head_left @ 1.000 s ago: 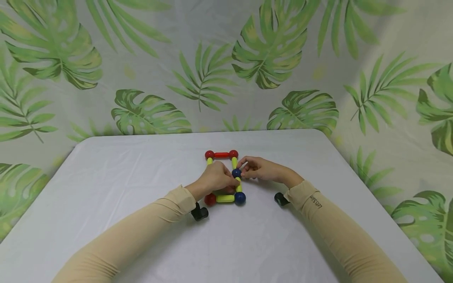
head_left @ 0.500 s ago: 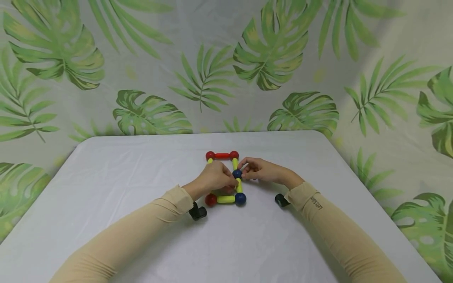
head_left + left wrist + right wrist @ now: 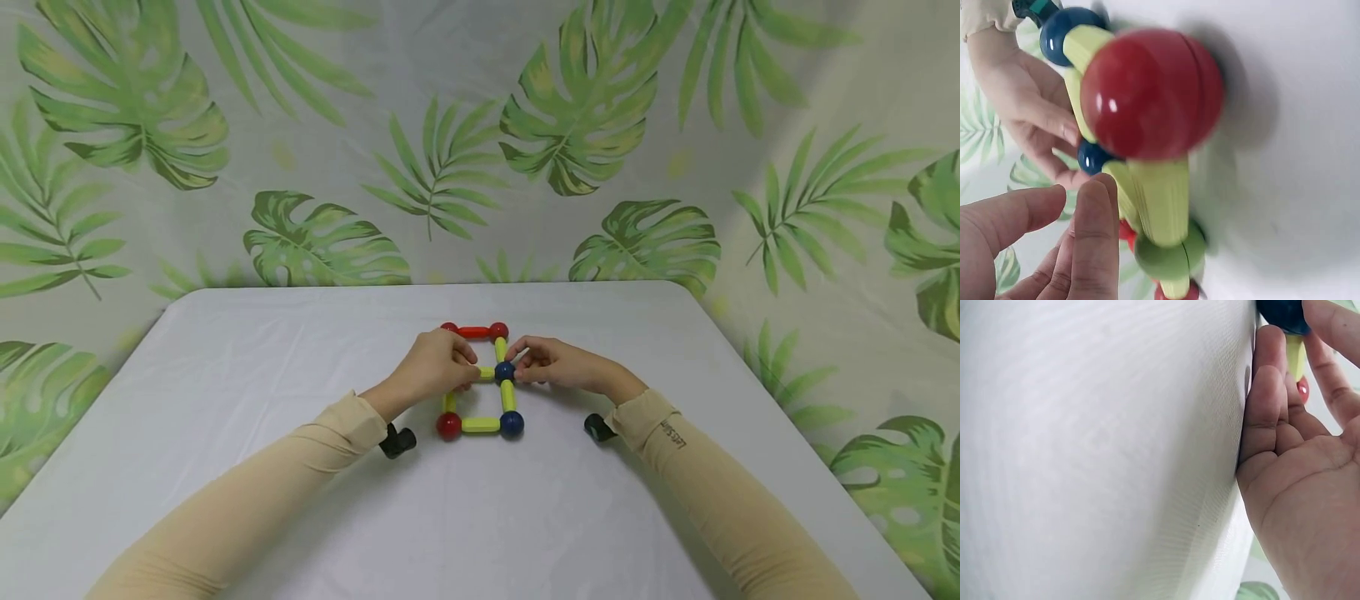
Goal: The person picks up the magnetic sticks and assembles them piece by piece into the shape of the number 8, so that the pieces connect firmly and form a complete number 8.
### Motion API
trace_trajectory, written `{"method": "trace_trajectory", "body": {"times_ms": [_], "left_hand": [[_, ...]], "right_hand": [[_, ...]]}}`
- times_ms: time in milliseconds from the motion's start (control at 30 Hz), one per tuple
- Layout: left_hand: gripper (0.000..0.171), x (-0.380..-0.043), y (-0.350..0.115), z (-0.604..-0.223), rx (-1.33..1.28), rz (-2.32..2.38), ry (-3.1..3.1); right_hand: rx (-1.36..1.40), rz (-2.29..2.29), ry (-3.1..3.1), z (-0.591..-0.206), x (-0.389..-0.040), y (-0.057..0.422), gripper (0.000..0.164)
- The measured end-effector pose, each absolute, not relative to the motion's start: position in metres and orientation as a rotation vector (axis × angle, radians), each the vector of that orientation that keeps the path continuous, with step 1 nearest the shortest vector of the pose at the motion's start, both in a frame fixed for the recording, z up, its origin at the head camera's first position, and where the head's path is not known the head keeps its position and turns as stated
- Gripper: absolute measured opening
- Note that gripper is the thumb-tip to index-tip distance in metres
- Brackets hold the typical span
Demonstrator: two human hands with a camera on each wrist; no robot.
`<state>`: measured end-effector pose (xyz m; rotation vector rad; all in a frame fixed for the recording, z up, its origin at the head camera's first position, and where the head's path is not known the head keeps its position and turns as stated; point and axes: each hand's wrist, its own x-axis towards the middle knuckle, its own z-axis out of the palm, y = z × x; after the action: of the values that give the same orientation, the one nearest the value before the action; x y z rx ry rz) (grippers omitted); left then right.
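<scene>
A ladder-like frame of balls and rods lies on the white table. My right hand pinches the blue ball midway along its right side, with the thumb and fingers about it. From this ball a yellow crossbar runs left. My left hand is at the crossbar's left part, hiding the left side of the frame in the head view. In the left wrist view its thumb and fingers stand apart, and a green ball shows at the crossbar's far end.
A red ball and a second blue ball form the near corners, joined by a yellow rod. A red rod closes the back. Black wrist devices hang under the cuffs. A leaf-print cloth stands behind the table.
My left hand has moved left, off the frame's right side, and the yellow crossbar beside the middle blue ball now shows. My right hand stays at that ball.
</scene>
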<state>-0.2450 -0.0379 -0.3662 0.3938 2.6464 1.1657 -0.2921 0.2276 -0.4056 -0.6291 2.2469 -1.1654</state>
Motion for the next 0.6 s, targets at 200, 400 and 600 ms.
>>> {"method": "trace_trajectory", "body": {"times_ms": [200,400,600], "left_hand": [[0.019,-0.246,-0.055,-0.362,0.414,1.139,2.710],[0.021,-0.248,-0.073,-0.362,0.442,1.092,2.803],[0.026,-0.245,-0.090,-0.360,0.483,1.026,2.915]], "right_hand": [[-0.623,-1.148,2.281,-0.406,-0.291,0.228,0.030],[-0.653,-1.129,2.353,-0.405,-0.286,0.226,0.030],[-0.691,-1.069,2.466,-0.400,-0.276,0.226,0.033]]}}
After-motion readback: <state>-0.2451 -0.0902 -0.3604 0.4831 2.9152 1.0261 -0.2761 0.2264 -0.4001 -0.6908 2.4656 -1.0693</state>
